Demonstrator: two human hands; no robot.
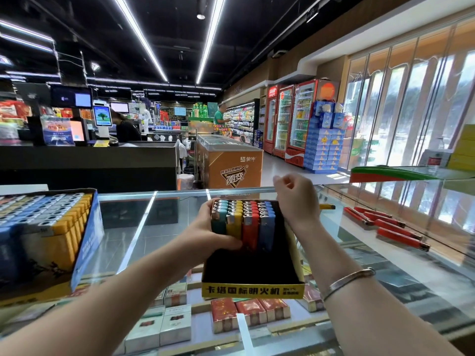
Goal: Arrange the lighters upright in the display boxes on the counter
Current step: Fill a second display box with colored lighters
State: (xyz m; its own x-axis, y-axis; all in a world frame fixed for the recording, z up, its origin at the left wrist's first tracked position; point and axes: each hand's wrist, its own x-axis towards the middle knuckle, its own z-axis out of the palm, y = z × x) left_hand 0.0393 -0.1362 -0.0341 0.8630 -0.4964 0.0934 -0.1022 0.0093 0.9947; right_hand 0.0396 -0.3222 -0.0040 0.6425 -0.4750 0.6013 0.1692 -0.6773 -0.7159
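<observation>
Head view: the yellow display box (253, 289) sits on the glass worktop (144, 227), w/ lighters (243, 222) upright in four colour rows at its far end. The front lighters are gripped by the left hand (205, 232), probably to keep the rows packed and standing. The right hand (295, 199) is held over the box's far right corner, fingers loosely curled, nothing held. A blue display box (86, 242) stands at left; loose red lighters (401, 236) lie at right, one yellow lighter (327, 207) behind the right wrist.
</observation>
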